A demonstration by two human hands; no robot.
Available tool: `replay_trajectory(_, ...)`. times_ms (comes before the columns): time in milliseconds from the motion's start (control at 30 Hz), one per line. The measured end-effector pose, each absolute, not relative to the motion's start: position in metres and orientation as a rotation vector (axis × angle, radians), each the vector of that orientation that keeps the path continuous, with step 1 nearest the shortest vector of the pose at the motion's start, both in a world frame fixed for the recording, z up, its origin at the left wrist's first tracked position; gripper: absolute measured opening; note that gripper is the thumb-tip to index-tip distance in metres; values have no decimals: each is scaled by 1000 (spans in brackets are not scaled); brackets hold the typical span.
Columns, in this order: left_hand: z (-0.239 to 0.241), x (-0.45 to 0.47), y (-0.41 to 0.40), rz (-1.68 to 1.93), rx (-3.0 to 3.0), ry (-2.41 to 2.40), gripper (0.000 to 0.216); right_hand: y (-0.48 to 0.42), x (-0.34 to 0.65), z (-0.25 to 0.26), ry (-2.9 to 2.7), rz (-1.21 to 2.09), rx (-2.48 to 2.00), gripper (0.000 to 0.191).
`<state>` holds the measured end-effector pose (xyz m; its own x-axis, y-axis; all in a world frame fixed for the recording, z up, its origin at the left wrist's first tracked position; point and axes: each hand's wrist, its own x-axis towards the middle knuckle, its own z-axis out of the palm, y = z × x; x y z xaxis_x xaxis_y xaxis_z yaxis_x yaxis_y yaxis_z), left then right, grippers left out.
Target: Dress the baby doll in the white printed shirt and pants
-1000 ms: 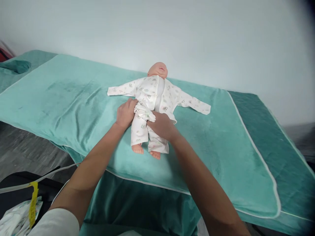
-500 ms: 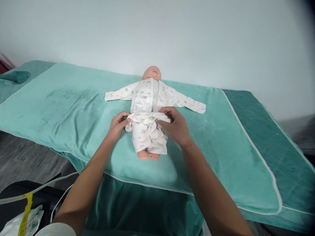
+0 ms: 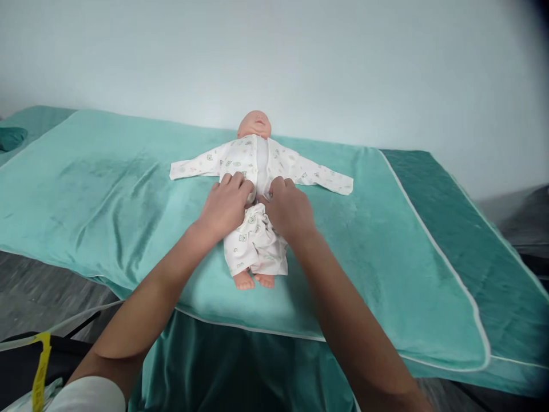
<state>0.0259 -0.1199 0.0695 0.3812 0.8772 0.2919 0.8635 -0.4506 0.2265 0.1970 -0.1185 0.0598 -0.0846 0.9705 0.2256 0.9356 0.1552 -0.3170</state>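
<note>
A baby doll (image 3: 255, 123) lies on its back on a teal towel (image 3: 128, 189), sleeves spread out to both sides. It wears a white printed shirt (image 3: 278, 163) and matching trousers (image 3: 255, 246). My left hand (image 3: 225, 206) rests palm down on the doll's waist at the left, fingers curled onto the shirt hem. My right hand (image 3: 288, 210) lies beside it on the waist at the right, fingers bent onto the cloth near the shirt's middle. Both hands cover the waistband. The doll's bare feet (image 3: 254, 280) point toward me.
The towel covers a bed with a darker teal cover (image 3: 472, 229) showing at the right and below the front edge. A pale wall rises behind. At the lower left are a yellow tag (image 3: 40, 372), a white cord and a dark object on the floor.
My hands held the trouser waistband stretched between them, then moved up onto the doll's waist and now lie on the shirt hem. The view shifted slightly right.
</note>
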Motion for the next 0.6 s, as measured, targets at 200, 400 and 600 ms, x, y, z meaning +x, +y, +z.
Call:
replay_trajectory(200,57,21,-123,880,2450,1611,12,-113,212,66,-2021,274,-1647,19)
replay_trajectory(400,45,-6,-116,1510,1787,1553,8,-105,306,33,-1219,542,-1514,22)
replay_trajectory(600,9,-42,-104,1897,819,1400,26,-118,343,-4,-1083,175,-1760,16)
